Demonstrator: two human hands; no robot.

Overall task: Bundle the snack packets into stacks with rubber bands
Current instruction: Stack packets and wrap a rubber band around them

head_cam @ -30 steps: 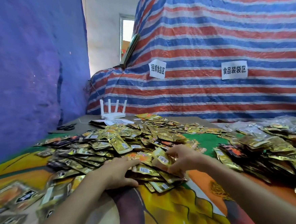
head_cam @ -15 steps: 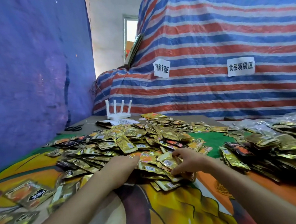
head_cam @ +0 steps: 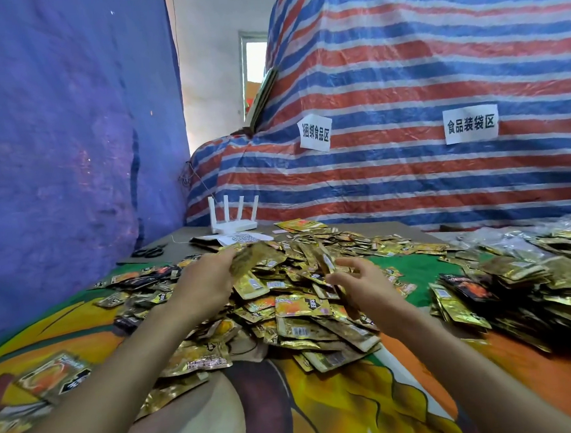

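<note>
Loose snack packets (head_cam: 298, 317) lie heaped mid-table on the printed cloth (head_cam: 358, 414). Left hand (head_cam: 204, 284) pinches one blurred gold packet (head_cam: 251, 257), raised just above the heap. Right hand (head_cam: 366, 286), fingers partly curled, holds a thin stack (head_cam: 328, 264) edge-on against its palm. Second heap (head_cam: 518, 284) lies to the right, apart.
</note>
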